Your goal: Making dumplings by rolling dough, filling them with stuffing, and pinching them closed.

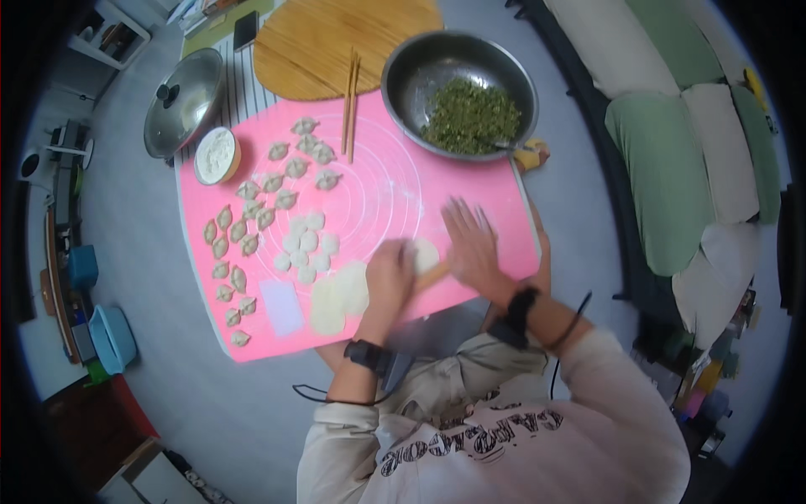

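My right hand point(469, 246) lies with its fingers stretched out and its palm on the end of a wooden rolling pin point(433, 276). My left hand point(389, 271) is curled at the edge of a round of dough point(426, 254), its fingertips partly hidden and blurred. Left of that hand, flat dough wrappers point(329, 307) overlap on the pink silicone mat point(469, 183). Beyond them sits a cluster of small white dough pieces point(308, 240). Many folded dumplings point(296, 167) are spread over the mat's left side.
A metal bowl point(403, 94) of chopped green filling point(472, 116) stands at the far right. Nearby lie wooden chopsticks point(350, 107) and a round wooden board point(315, 38). A bowl of flour point(217, 156), a pot lid point(189, 107), a phone point(245, 30) and a pale rectangular sheet point(281, 309) are leftward.
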The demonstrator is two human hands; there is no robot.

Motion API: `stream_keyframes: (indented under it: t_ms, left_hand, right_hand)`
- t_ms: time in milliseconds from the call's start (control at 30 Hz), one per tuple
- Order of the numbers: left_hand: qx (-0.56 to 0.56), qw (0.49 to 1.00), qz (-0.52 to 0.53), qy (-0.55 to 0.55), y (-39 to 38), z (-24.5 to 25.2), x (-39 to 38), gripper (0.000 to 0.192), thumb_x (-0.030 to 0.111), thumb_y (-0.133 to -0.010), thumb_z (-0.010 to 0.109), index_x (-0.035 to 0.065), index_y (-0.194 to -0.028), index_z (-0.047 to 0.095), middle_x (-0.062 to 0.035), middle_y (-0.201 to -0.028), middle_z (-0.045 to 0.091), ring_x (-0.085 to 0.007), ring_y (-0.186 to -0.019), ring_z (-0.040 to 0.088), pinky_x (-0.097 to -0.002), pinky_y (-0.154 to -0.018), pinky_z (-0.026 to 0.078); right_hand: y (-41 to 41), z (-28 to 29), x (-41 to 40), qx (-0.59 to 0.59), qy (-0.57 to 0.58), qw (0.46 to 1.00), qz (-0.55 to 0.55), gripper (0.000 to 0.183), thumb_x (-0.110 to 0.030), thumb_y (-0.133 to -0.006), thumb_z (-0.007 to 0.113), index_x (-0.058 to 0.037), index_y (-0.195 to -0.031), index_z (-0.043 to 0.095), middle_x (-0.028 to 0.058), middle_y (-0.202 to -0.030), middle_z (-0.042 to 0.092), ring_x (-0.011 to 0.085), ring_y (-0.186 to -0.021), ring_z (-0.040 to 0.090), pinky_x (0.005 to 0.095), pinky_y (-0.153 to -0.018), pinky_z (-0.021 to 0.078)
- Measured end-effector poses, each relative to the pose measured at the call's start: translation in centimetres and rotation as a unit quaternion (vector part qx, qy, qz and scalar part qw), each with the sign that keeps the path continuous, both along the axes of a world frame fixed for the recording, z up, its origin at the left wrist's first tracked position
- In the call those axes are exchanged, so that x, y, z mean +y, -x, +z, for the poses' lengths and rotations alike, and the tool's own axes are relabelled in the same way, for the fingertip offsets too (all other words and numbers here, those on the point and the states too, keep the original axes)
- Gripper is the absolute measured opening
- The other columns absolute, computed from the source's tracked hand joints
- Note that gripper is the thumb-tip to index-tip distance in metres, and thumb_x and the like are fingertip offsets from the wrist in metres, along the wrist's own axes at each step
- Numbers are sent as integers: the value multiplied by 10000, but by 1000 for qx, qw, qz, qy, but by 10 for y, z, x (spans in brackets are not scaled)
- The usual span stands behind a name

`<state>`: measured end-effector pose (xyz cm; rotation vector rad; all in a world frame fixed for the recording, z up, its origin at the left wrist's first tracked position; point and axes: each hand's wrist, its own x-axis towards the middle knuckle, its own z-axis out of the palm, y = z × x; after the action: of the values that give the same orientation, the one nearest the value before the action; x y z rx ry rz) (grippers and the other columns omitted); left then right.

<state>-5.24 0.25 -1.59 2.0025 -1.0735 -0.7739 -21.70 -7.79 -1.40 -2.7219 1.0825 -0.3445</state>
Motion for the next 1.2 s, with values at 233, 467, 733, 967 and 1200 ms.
stream_keyframes:
  t_ms: [233, 467, 733, 967, 1200]
  left_hand:
    - [-136, 987, -64, 51, -15, -2, -11, 148, 165, -805, 628, 34, -869, 655, -138, -836, 620, -321, -809, 582, -407, -714, 469]
    - [-81, 996, -28, 4, -11, 9, 3, 182, 207, -821, 618, 32, -867, 644, -161, -812, 625, -351, -796, 604, -436, -685, 474]
    - [-168, 984, -53, 34, -29, -1, -7, 190, 195, -791, 676, 15, -849, 659, -134, -775, 627, -317, -739, 594, -405, -675, 471]
    - [-77, 996, -15, -42, -20, 14, -8, 192, 210, -786, 654, 40, -875, 641, -152, -840, 620, -341, -799, 598, -436, -695, 466]
    - [-124, 992, 21, 4, -24, -2, -2, 246, 250, -780, 685, 22, -866, 658, -146, -779, 633, -302, -703, 612, -384, -646, 480]
  right_hand:
    - [-53, 2, -30, -33, 4, 999, 11, 580, -146, -758, 506, 38, -1302, 426, 198, -1387, 399, 315, -1327, 331, 467, -1100, 218]
    - [-44, 17, -19, 13, 5, 1000, -12, 626, -157, -754, 515, 51, -1329, 383, 207, -1410, 359, 315, -1351, 282, 486, -1106, 185]
    - [-22, -7, 15, -17, 2, 1000, 3, 631, -162, -758, 513, 57, -1334, 373, 213, -1402, 363, 316, -1349, 283, 474, -1113, 167]
    - [-64, 10, -24, 19, 1, 999, -34, 633, -185, -762, 517, 49, -1334, 377, 205, -1426, 341, 318, -1363, 265, 491, -1111, 150]
    - [-24, 7, 21, 48, -20, 998, -20, 649, -193, -748, 529, 57, -1328, 379, 198, -1434, 327, 315, -1364, 256, 494, -1105, 170]
